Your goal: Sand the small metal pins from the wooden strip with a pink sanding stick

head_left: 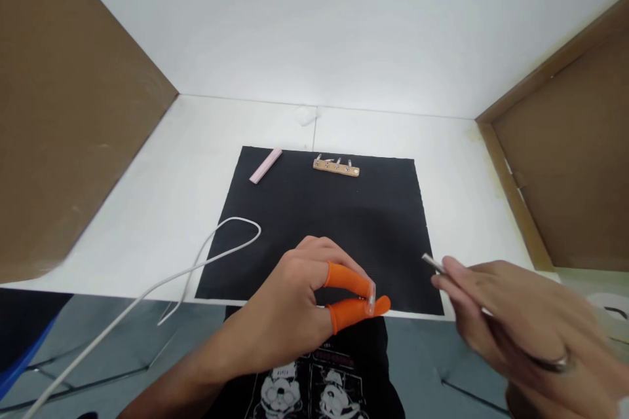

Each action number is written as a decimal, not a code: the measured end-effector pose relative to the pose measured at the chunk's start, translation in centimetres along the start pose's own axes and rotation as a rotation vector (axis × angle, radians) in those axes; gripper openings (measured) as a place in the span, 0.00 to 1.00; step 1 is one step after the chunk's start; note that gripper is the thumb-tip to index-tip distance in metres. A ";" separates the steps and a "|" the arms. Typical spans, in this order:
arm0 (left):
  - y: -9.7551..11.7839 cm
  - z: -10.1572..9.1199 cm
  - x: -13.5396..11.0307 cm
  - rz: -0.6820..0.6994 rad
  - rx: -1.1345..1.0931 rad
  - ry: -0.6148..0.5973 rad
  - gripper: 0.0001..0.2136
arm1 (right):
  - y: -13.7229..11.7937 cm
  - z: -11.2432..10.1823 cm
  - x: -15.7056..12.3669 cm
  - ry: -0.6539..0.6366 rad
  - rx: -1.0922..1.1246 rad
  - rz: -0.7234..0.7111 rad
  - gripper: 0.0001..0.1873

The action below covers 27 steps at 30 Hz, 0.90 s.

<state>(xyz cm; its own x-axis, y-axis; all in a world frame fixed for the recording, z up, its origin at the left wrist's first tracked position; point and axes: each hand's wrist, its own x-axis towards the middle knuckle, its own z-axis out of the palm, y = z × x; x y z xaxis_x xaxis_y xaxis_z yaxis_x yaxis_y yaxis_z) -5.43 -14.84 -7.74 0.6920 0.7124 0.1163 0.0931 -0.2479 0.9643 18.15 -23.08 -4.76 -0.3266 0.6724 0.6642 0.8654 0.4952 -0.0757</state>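
Note:
My left hand (314, 294) is above the front edge of a black mat (383, 209). Orange finger cots cover its thumb and index finger. Between these two fingertips it pinches a small clear plastic piece (371, 298). My right hand (525, 321), wearing a ring, is to the right of the mat, partly blurred. Its fingers are closed around a slim metal tool (433, 264), whose tip points up and left toward the mat. Most of the tool is hidden in the hand, so its exact kind is unclear. The two hands are apart.
On the mat's far side lie a pale pink bar (266, 166) and a small wooden strip (336, 167) bearing several clear upright pieces. A white cable (196, 267) loops over the left edge. Crumpled clear plastic (306, 116) lies by the back wall. Brown panels (73, 111) flank the white table.

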 end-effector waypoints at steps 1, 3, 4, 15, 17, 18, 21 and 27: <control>0.0 0.0 0.0 0.007 0.000 0.001 0.04 | -0.4 0.1 0.1 -0.038 0.050 -0.001 0.08; 0.1 0.1 -0.1 0.030 0.002 0.005 0.04 | -1.6 0.1 0.3 -0.110 0.146 -0.048 0.06; 0.1 0.1 -0.1 0.039 0.004 0.008 0.03 | -2.1 0.1 0.3 -0.147 0.177 -0.083 0.07; 0.0 -0.3 0.1 0.014 0.010 -0.012 0.04 | -1.5 0.2 0.9 -0.024 0.089 0.038 0.06; 0.0 -0.3 0.1 0.019 0.007 -0.005 0.04 | -2.6 0.3 0.6 -0.098 0.171 -0.019 0.09; 0.1 -0.3 0.0 0.019 0.005 -0.003 0.04 | -2.9 0.3 0.4 -0.119 0.189 -0.035 0.09; 0.0 -0.4 -0.1 0.010 -0.002 -0.007 0.04 | -2.4 0.2 0.4 -0.089 0.180 0.041 0.06; -0.1 -0.5 -0.1 -0.017 -0.005 -0.011 0.04 | -0.8 0.2 0.7 -0.018 0.085 0.060 0.13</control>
<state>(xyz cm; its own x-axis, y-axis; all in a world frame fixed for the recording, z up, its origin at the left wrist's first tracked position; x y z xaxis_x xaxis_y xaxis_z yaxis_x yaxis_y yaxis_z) -5.89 -14.56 -7.76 0.6985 0.7090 0.0974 0.1010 -0.2324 0.9674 17.17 -22.86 -4.36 -0.2827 0.7112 0.6436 0.8483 0.4986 -0.1784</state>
